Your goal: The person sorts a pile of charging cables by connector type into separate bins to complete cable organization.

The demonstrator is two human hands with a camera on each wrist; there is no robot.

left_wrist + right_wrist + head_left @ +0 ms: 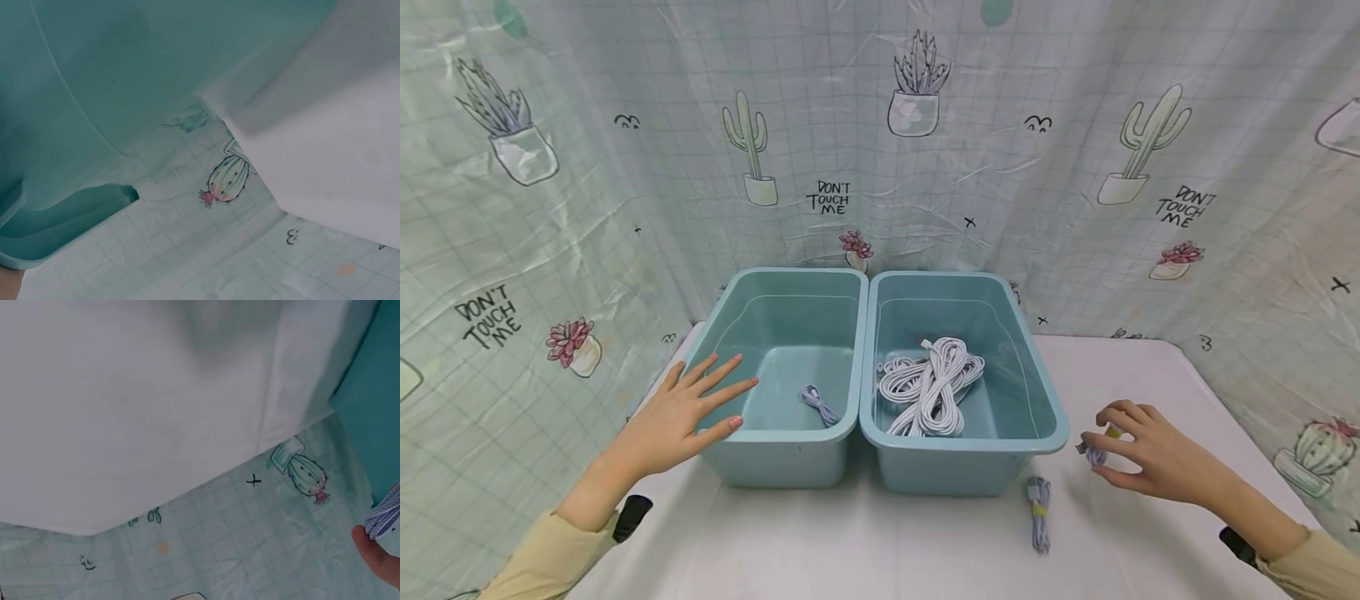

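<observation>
My right hand (1157,450) pinches a bundled purple-grey cable (1096,455) with a yellow tie, right of the bins. In the right wrist view a fingertip (375,556) meets the looped cable (382,515). A second bundled cable (1039,515) with a yellow band lies on the table in front of the right bin (966,467). My left hand (677,412), fingers spread, hovers at the front left of the left bin (782,462) and holds nothing. Inside that bin lies one small purple-grey cable (818,405). Several coiled white cables (936,387) are heaped in the right bin.
The two blue-green bins stand side by side on a white table (865,550). A curtain (865,167) printed with cacti and lettering hangs behind and around the table. The right bin's rim (1052,425) rises between the right hand and the white cables.
</observation>
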